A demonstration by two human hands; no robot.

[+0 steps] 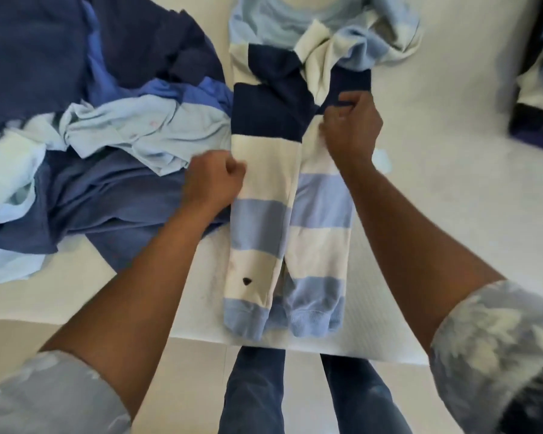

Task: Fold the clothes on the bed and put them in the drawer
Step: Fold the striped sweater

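Observation:
A striped sweater (264,170) in navy, cream and light blue lies lengthwise on the white bed (452,183), both sides folded in toward the middle, hem at the near edge. My left hand (212,180) grips the sweater's left edge at a cream stripe. My right hand (353,126) pinches the folded right side at the navy band. The sleeves lie bunched across the sweater's upper part.
A heap of navy and light-blue clothes (107,120) covers the bed's left side. Another striped garment (536,89) lies at the right edge. The bed's near edge (326,346) runs just beyond my legs. No drawer is in view.

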